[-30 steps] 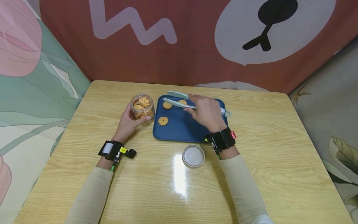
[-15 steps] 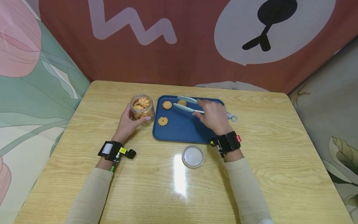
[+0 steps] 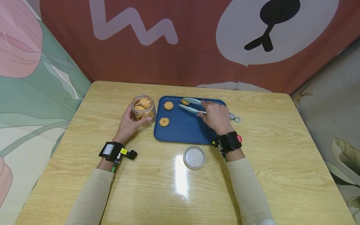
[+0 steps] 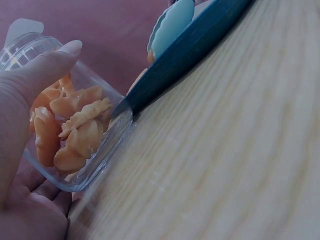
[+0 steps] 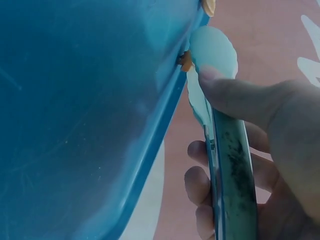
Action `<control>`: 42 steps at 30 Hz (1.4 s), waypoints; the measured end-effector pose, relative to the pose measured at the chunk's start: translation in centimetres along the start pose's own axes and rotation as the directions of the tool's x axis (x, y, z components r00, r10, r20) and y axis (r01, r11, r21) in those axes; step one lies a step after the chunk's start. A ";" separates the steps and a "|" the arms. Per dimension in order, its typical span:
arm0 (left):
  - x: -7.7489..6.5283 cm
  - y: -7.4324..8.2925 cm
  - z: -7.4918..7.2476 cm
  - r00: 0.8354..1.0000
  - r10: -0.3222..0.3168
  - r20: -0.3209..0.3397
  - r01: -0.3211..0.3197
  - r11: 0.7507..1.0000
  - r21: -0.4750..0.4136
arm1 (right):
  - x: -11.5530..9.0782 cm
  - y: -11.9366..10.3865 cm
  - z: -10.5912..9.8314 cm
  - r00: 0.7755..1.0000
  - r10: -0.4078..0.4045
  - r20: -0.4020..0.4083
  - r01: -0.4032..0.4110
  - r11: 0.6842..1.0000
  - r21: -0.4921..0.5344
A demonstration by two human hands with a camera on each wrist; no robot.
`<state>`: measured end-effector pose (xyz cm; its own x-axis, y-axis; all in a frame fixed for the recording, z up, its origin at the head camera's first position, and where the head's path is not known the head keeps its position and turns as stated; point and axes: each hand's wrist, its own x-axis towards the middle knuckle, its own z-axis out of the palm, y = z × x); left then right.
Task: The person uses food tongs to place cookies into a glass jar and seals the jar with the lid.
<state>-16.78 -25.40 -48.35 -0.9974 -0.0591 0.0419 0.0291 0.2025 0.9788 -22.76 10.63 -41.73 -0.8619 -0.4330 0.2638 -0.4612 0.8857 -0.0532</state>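
Observation:
Around the clear jar (image 3: pixel 150 113) full of piped, flower-shaped cookies, my left hand (image 3: pixel 127 125) curls with its thumb across the front. In the left wrist view the cookies (image 4: pixel 85 117) show through the jar's wall, which stands by the tray's edge. My right hand (image 3: pixel 217 118) grips a pair of pale-green-tipped tongs (image 3: pixel 189 108) over the blue tray (image 3: pixel 180 132), their tips spread. At the far tip a cookie (image 3: pixel 184 102) is tilted up near the tray's back rim. The right wrist view shows this cookie (image 5: pixel 185 61) partly hidden behind the tongs' head.
Two more cookies lie on the tray's left side, one at the back (image 3: pixel 168 106) and a ring-shaped cookie (image 3: pixel 164 122) nearer the front. A round lid (image 3: pixel 194 157) rests on the wooden table (image 3: pixel 140 193) before the tray. A patterned red cloth (image 3: pixel 197 56) hangs behind the table.
The right hand and tongs have moved right across the tray to the back cookie, which has gone from flat to tilted. Left hand and jar have stayed put.

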 end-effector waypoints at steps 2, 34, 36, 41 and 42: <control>0.0 0.0 0.0 1.000 -0.007 -0.001 0.007 1.000 0.003 | 0.0 0.1 0.0 1.000 0.010 -0.015 -0.010 1.000 -0.009; 0.0 0.3 0.1 1.000 -0.014 -0.002 0.014 1.000 0.010 | 0.4 -4.1 -3.5 0.988 -0.054 -0.145 0.089 0.965 0.248; 0.0 0.3 0.1 1.000 -0.016 -0.004 0.016 1.000 0.016 | 0.6 -4.8 -3.7 0.989 -0.060 -0.138 0.096 0.957 0.272; -0.1 0.4 0.1 1.000 -0.017 -0.006 0.017 1.000 0.019 | 1.0 -6.5 -4.0 0.989 -0.084 -0.119 0.119 0.937 0.328; -0.1 0.4 0.0 1.000 -0.017 -0.005 0.017 1.000 0.017 | 1.1 -6.9 -4.0 0.989 -0.090 -0.115 0.124 0.933 0.337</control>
<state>-16.66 -25.27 -48.00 -0.9973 -0.0679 0.0262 0.0108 0.2181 0.9759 -19.66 4.74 -37.20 -0.7869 -0.4886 0.3770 -0.6084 0.7163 -0.3416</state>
